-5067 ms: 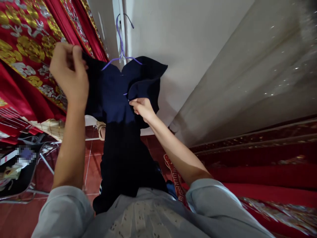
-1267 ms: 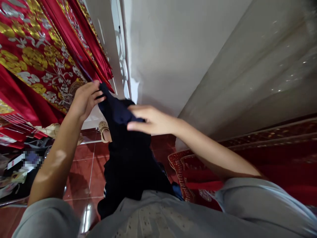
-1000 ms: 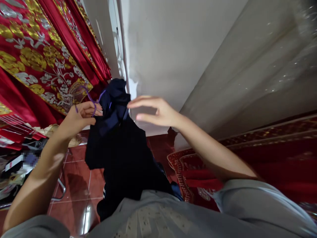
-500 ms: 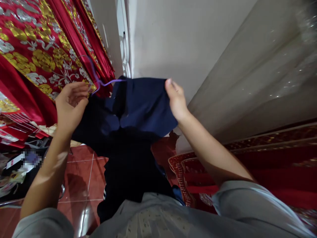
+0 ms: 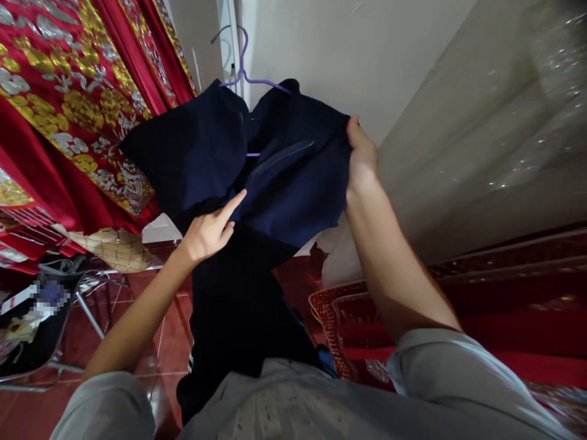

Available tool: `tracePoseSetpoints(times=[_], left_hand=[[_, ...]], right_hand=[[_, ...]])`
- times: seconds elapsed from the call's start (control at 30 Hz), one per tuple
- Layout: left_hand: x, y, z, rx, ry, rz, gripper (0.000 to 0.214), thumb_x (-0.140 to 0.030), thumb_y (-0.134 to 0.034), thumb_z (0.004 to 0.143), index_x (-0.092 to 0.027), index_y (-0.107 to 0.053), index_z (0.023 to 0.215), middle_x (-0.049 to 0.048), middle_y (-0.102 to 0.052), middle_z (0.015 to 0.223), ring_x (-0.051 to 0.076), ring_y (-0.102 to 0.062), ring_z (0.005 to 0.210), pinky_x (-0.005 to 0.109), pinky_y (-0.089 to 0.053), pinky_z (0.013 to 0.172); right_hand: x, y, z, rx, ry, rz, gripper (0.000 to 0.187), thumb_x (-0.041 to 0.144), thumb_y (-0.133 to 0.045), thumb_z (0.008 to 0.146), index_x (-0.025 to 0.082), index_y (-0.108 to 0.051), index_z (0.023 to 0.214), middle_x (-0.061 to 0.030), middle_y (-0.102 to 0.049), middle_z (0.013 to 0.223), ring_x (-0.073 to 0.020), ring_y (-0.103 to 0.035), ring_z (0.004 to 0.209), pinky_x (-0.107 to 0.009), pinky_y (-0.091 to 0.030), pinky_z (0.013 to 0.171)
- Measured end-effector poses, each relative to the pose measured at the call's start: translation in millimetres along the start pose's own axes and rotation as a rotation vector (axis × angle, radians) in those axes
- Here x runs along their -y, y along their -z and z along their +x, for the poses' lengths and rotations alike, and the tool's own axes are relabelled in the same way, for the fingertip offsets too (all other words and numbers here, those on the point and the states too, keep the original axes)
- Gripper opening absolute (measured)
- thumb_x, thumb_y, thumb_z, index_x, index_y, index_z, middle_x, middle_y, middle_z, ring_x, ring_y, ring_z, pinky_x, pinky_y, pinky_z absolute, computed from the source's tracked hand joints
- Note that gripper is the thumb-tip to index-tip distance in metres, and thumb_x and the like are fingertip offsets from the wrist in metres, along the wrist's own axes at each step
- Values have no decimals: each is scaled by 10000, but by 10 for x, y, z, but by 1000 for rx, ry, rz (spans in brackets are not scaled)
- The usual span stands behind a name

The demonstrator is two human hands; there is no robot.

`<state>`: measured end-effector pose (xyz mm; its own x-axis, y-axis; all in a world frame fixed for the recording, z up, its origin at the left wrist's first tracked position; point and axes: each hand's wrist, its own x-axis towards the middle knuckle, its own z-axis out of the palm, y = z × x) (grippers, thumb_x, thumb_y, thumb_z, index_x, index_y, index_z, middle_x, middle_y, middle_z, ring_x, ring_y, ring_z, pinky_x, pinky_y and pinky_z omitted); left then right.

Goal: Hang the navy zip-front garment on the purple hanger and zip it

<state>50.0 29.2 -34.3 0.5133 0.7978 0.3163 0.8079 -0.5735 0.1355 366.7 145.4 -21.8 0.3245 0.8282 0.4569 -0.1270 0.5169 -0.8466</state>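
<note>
A dark navy top (image 5: 293,189) with a collar and a front opening hangs spread out before me on a purple hanger (image 5: 243,70). The hanger's hook stands up above the collar, and its lower bar shows through the opening. My right hand (image 5: 364,156) is closed on the top's right-hand shoulder edge, thumb in front and fingers hidden behind the cloth. Across the lower front lies my left hand (image 5: 208,235), its index finger stretched toward the opening and thumb apart, gripping nothing. Whether its fingertip touches the fabric is hard to tell.
Red embroidered garments (image 5: 68,98) in gold and silver hang at the left. A black chair (image 5: 41,342) with small items stands below them. Plastic-covered pale fabric (image 5: 481,153) is at the right, above red beaded cloth (image 5: 367,336). A pale wall (image 5: 330,55) rises behind the top.
The top has gone up and spread open, its hanger now upright instead of tilted left. My left hand has left the hanger side and come down to the front; my right hand moved right and up.
</note>
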Motion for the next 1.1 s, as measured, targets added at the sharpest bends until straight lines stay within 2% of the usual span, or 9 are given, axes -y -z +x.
tracePoseSetpoints(times=[0.07, 0.23, 0.37, 0.5, 0.6, 0.77, 0.9, 1.0, 1.1], left_hand=[[-46, -112, 56, 82, 94, 71, 679, -247, -477, 993, -240, -280, 1643, 115, -755, 1063, 246, -721, 786, 367, -570, 753], [-88, -346, 22, 324, 97, 108, 367, -340, -480, 1032, -220, -654, 1331, 137, -753, 1091, 303, -743, 892, 422, -574, 807], [-230, -463, -24, 145, -28, -76, 455, -335, -444, 1049, -243, -495, 1492, 109, -702, 1269, 257, -722, 1016, 354, -560, 847], [-332, -533, 47, 133, 138, -72, 675, -432, -448, 1041, -205, -240, 1642, 96, -753, 1015, 252, -715, 828, 351, -561, 777], [-306, -571, 113, 129, 237, -74, 591, -416, -452, 1031, -180, -379, 1567, 85, -742, 931, 255, -701, 768, 362, -556, 765], [-177, -643, 164, 44, 180, -115, 552, -387, -425, 1042, -236, -380, 1572, 88, -737, 1028, 252, -700, 817, 354, -548, 774], [-94, -723, 115, 109, 161, -50, 362, -414, -444, 1056, -214, -693, 1225, 69, -684, 806, 243, -671, 750, 341, -531, 742], [-100, -784, -12, -43, 105, -155, 290, -383, -525, 1033, -179, -691, 912, 73, -651, 857, 215, -654, 798, 332, -540, 784], [-186, -841, -148, -217, 98, -378, 227, -354, -550, 1024, -180, -624, 897, 84, -642, 955, 197, -658, 846, 334, -567, 818]], right_hand=[[100, 21, -171, 36, -89, 86, 519, 521, -392, 1019, 137, -640, 1265, -137, -679, 1349, -219, -552, 1395, -443, -432, 1174], [188, 269, -396, 127, -143, 15, 513, 549, -392, 978, 188, -711, 1153, -114, -709, 1304, -229, -511, 1430, -462, -426, 1173], [87, 337, -385, 78, -177, -32, 530, 590, -432, 953, 196, -702, 1183, -114, -729, 1262, -227, -530, 1412, -471, -423, 1173], [67, 343, -421, 94, -96, -81, 540, 653, -451, 935, 222, -740, 1087, -89, -723, 1279, -249, -485, 1452, -496, -432, 1174], [114, 372, -450, 93, -90, -135, 530, 632, -424, 954, 222, -751, 1033, -89, -723, 1280, -254, -463, 1471, -506, -437, 1171], [106, 383, -411, 86, -111, -95, 513, 606, -441, 951, 208, -737, 1081, -102, -714, 1296, -260, -496, 1441, -496, -456, 1146], [-48, 446, -318, 86, -175, -169, 558, 588, -351, 992, 204, -659, 1255, -126, -687, 1328, -256, -565, 1365, -507, -451, 1137], [-124, 497, -383, -73, -107, -390, 532, 538, -612, 896, 207, -581, 1311, -142, -594, 1430, -287, -514, 1393, -542, -348, 1207], [-32, 370, -713, -126, 75, -504, 547, 401, -774, 794, 251, -553, 1271, -110, -558, 1430, -286, -507, 1371, -541, -360, 1188]])
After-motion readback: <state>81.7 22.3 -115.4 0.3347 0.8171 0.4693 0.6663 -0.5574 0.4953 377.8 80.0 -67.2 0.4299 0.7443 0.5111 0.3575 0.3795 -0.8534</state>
